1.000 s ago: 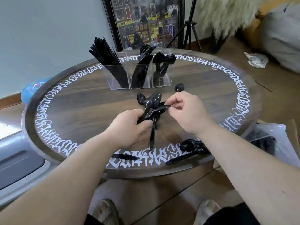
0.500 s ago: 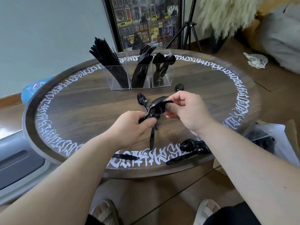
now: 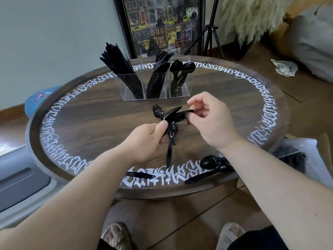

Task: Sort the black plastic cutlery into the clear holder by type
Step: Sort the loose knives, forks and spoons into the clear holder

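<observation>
Spoons (image 3: pixel 173 117) — gripped by left hand (image 3: pixel 147 139), pinched by right hand (image 3: pixel 210 120) — before the clear holder (image 3: pixel 155 82).

Round dark wood table (image 3: pixel 100 121), white scribbly lettering ringing the edge. Clear three-slot holder (image 3: pixel 156 82) standing at the far side: knives left, forks middle, spoons right. Loose black spoons (image 3: pixel 215 162) heaped by the near rim, lone knife (image 3: pixel 139 175) lying flat just left of them.
</observation>
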Motion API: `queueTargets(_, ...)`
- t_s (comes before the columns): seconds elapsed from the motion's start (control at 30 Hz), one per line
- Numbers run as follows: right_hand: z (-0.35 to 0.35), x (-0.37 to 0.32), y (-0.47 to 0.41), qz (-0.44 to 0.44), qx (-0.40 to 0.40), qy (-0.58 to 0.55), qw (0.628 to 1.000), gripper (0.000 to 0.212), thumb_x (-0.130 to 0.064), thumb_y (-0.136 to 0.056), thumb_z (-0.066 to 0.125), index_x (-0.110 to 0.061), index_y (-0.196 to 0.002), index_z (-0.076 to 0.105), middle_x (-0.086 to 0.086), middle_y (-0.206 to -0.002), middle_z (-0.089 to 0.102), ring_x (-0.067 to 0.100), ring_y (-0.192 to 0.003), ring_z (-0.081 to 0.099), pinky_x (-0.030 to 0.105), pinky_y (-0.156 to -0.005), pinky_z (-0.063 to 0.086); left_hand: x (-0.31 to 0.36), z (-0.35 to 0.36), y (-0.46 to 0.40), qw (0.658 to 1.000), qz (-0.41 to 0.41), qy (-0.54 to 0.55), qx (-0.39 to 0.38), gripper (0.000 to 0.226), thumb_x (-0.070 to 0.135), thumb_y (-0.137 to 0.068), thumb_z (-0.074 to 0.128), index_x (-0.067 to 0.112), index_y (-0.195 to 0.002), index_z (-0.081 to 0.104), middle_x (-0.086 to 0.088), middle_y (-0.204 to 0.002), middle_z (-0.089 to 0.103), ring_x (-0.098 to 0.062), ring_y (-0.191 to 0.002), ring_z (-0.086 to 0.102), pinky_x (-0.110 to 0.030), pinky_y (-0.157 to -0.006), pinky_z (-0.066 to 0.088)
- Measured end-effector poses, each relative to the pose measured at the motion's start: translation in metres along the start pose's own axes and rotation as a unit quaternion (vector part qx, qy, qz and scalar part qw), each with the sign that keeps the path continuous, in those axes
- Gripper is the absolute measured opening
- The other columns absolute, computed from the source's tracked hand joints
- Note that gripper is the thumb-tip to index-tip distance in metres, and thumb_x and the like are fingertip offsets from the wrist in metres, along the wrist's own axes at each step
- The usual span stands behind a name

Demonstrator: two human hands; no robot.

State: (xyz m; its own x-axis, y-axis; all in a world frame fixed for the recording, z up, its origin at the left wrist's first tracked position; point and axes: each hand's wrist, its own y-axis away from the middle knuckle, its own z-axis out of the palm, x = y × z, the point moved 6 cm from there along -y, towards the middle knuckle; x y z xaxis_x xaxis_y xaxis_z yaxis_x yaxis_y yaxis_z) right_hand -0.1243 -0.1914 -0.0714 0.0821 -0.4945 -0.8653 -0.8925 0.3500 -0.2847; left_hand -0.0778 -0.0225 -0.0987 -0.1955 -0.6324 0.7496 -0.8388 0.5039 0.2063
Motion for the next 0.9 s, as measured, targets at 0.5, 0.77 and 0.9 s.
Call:
queueTargets(0.5, 0.002, 0.007, 0.001, -0.007, 0.039, 0.038, 0.999, 0.015, -0.008, -0.08, 0.069, -0.019, -0.088, 0.075, -0.008, -0.076, 0.07, 0.013, -0.077, 0.066, 0.031, -0.078, 0.053, 0.007, 0.0, -0.002, 0.999, 0.037, 0.01, 0.014, 0.046, 0.043, -0.099, 0.037, 0.016, -0.077, 0.065, 0.007, -0.051, 0.049, -0.009, -0.048, 0.045, -0.028, -0.062, 0.041)
queueTargets(0.77, 0.002, 0.004, 0.001, -0.004, 0.055, 0.063, 0.997, 0.025, -0.01, -0.084, 0.065, -0.016, -0.107, 0.073, -0.006, -0.082, 0.071, 0.004, -0.076, 0.063, 0.014, -0.08, 0.048, 0.005, 0.003, -0.003, 0.999, 0.015, 0.042, -0.028, 0.047, 0.04, -0.101, 0.033, 0.015, -0.079, 0.066, 0.003, -0.054, 0.044, -0.015, -0.053, 0.039, -0.026, -0.059, 0.036)
queueTargets(0.9, 0.011, -0.004, 0.003, -0.037, 0.025, 0.079, 0.996, 0.031, -0.01, -0.087, 0.062, -0.016, -0.116, 0.069, -0.005, -0.079, 0.071, 0.01, -0.076, 0.068, 0.018, -0.081, 0.05, 0.013, 0.005, -0.001, 0.999, 0.031, -0.015, -0.041, 0.049, 0.047, -0.099, 0.033, 0.017, -0.076, 0.065, 0.003, -0.06, 0.049, -0.01, -0.055, 0.046, -0.028, -0.063, 0.04)
